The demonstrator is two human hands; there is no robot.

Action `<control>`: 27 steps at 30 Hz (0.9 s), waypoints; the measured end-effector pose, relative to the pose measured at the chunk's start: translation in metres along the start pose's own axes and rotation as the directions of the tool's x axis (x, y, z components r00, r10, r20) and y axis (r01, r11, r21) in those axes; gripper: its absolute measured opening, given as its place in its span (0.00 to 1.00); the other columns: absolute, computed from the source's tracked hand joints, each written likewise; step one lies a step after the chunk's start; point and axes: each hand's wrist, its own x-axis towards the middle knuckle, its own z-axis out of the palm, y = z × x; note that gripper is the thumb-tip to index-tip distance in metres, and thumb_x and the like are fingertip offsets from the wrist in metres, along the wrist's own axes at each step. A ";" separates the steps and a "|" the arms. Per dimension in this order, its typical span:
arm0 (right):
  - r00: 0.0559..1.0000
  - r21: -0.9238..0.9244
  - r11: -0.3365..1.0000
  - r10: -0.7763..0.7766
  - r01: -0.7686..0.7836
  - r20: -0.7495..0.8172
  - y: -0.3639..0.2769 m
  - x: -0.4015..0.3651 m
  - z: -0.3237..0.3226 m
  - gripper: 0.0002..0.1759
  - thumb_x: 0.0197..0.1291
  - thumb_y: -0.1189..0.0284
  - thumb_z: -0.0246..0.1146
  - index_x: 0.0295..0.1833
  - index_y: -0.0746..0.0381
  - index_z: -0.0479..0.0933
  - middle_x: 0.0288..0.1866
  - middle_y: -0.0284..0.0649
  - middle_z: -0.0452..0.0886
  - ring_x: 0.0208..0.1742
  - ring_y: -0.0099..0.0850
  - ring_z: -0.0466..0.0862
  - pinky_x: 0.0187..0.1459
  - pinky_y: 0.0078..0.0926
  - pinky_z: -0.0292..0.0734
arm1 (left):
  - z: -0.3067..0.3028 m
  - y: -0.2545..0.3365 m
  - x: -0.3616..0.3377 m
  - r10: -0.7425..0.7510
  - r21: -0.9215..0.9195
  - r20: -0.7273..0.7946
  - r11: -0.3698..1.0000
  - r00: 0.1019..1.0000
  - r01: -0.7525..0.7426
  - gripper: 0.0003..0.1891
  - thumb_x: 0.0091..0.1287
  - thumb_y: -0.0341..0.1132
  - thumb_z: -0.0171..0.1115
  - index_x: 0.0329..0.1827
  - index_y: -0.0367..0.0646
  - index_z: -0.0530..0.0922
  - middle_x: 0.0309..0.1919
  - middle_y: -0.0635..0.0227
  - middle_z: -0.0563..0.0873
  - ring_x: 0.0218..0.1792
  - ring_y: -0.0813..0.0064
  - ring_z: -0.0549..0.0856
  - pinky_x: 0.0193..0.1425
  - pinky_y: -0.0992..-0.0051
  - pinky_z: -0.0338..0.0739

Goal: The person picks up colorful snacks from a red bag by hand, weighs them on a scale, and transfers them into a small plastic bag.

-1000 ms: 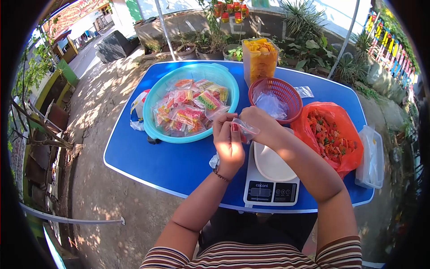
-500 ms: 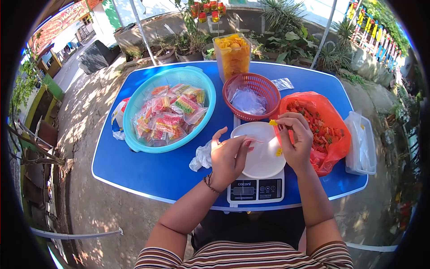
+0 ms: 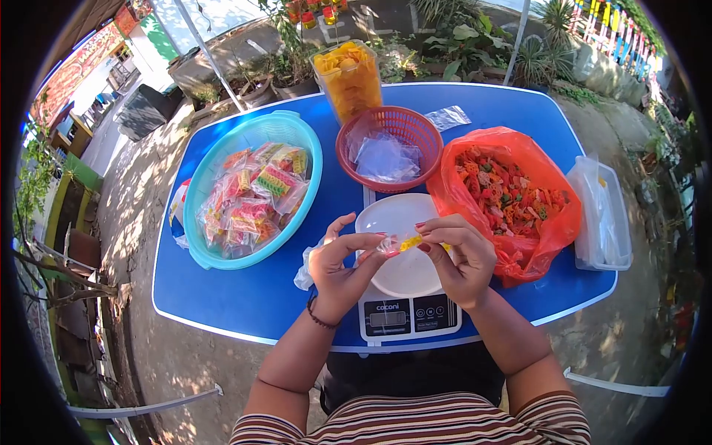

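Over the white round plate (image 3: 400, 284) of a kitchen scale (image 3: 409, 326), my two hands almost meet. My left hand (image 3: 343, 267) pinches a small clear plastic bag (image 3: 387, 245) between thumb and fingers. In the fingertips of my right hand (image 3: 463, 259) is a small yellow snack piece (image 3: 410, 242), right at the bag's mouth. A bit more yellow shows between the right fingers.
A turquoise basket (image 3: 313, 178) of filled packets (image 3: 252, 193) stands left. A red basket (image 3: 430, 133) holds empty clear bags (image 3: 386, 159). Right are a red plastic bag (image 3: 556, 222) of coloured snack pieces and a clear box (image 3: 612, 222). Yellow chips (image 3: 348, 81) fill a container behind.
My right hand has come down and left, bringing the yellow snack piece to the bag in my left hand. The view has shifted slightly.
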 end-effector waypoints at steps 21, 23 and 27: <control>0.992 -0.154 0.987 -0.030 0.049 0.122 -0.001 0.002 -0.003 0.07 0.59 0.80 0.71 0.43 0.63 0.84 0.47 0.45 0.87 0.46 0.35 0.82 0.49 0.31 0.77 | 0.003 0.007 0.002 0.010 0.021 0.050 1.000 0.999 -0.011 0.10 0.58 0.30 0.80 0.39 0.40 0.88 0.33 0.67 0.93 0.37 0.77 0.92 0.73 0.46 0.69; 0.988 -0.218 0.973 -0.043 0.075 0.147 -0.003 0.004 -0.004 0.06 0.58 0.76 0.71 0.41 0.60 0.86 0.49 0.43 0.87 0.48 0.36 0.79 0.51 0.32 0.74 | 0.003 0.008 0.002 0.018 0.009 0.049 1.000 0.999 -0.018 0.10 0.58 0.31 0.80 0.39 0.40 0.88 0.34 0.66 0.93 0.39 0.76 0.92 0.73 0.47 0.70; 0.982 -0.228 0.973 -0.004 0.047 0.187 -0.006 0.003 0.001 0.07 0.57 0.72 0.71 0.42 0.58 0.87 0.55 0.41 0.84 0.53 0.36 0.76 0.52 0.34 0.72 | 0.004 0.007 0.004 0.026 -0.034 0.034 0.999 0.999 -0.025 0.09 0.62 0.30 0.78 0.42 0.37 0.88 0.36 0.63 0.93 0.41 0.74 0.92 0.68 0.54 0.77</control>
